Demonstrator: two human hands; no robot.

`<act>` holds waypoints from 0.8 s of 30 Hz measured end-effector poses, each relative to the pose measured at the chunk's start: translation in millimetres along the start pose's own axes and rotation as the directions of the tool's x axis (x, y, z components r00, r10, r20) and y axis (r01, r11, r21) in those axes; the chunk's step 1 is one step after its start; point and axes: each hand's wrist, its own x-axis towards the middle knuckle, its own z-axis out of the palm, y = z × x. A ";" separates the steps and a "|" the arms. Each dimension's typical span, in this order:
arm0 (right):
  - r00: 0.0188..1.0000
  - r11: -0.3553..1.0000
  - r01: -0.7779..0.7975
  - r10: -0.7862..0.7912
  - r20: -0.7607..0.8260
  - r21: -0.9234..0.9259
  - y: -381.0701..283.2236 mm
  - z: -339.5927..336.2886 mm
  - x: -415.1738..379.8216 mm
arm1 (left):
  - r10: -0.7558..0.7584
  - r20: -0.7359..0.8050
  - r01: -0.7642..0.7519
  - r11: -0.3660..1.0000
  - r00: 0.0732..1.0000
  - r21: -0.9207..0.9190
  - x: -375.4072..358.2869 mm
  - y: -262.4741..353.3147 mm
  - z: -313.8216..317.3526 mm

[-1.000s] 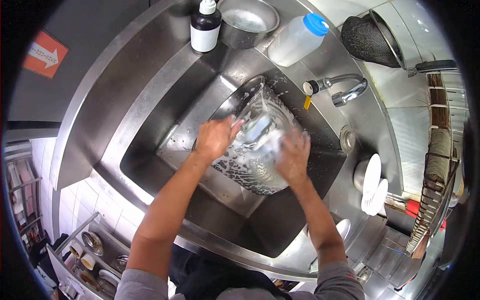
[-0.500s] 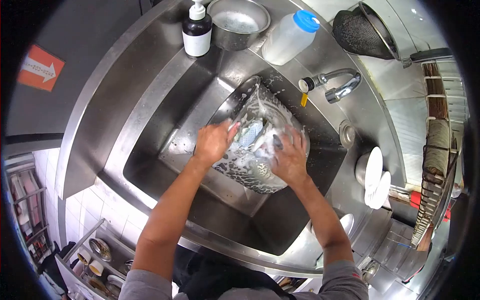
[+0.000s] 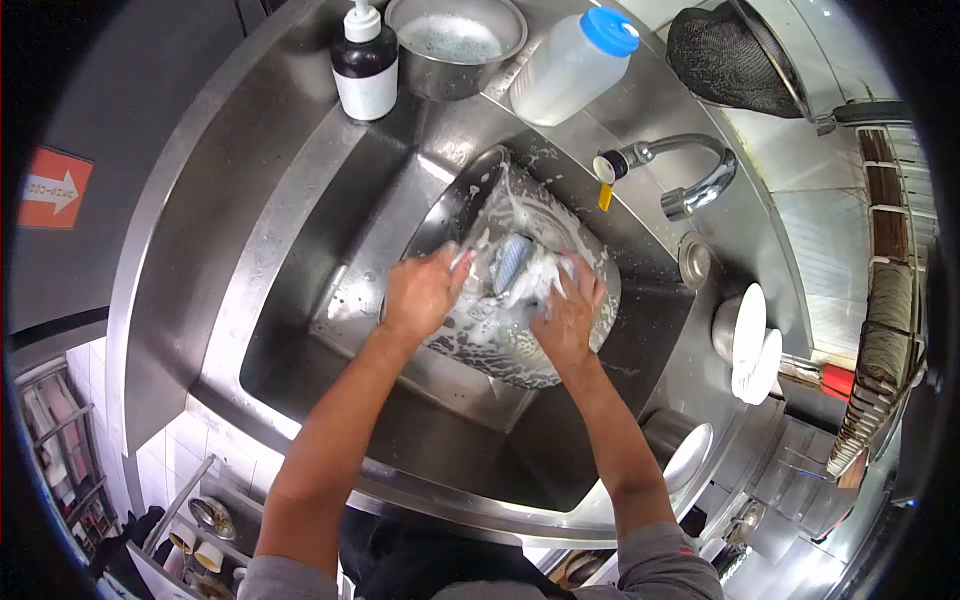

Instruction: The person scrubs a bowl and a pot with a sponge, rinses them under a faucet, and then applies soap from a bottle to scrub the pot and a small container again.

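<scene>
A large metal bowl (image 3: 570, 215) lies tilted in the sink, streaked with white suds. My left hand (image 3: 422, 292) is at its left side, thumb and forefinger closed around the rim as far as I can see. My right hand (image 3: 568, 312) is inside the soapy part, fingers curled onto a white foamy mass (image 3: 540, 280); whatever lies under the foam is hidden. Between both hands a light-blue patterned piece (image 3: 512, 262), like a cloth or sponge, shows through the lather.
Around the steel sink (image 3: 450, 465) stand a dark pump bottle (image 3: 365, 80), a metal pot (image 3: 450, 75) and a blue-capped plastic bottle (image 3: 575, 70). A curved faucet (image 3: 715, 185) juts from the right. White bowls (image 3: 750, 340) sit on the right ledge; a mesh strainer (image 3: 725, 60) hangs above.
My right hand has shifted slightly left and down, its fingers drawing in on the foam. My left hand stays nearly in place. The view has tilted slightly.
</scene>
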 end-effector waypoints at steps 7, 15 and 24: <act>0.997 0.995 -0.079 0.079 -0.004 -0.062 -0.5 -9.7 1.4 | 0.028 0.015 -0.029 0.999 0.999 0.046 0.8 1.2 3.5; 0.986 0.999 -0.025 0.031 -0.167 0.035 -3.2 15.7 -30.8 | 0.001 0.026 0.000 1.000 1.000 -0.021 3.1 1.0 1.9; 0.987 0.987 -0.159 0.159 0.020 0.006 -39.1 4.7 -50.0 | 0.049 -0.013 -0.050 0.999 0.999 -0.019 1.1 0.9 2.1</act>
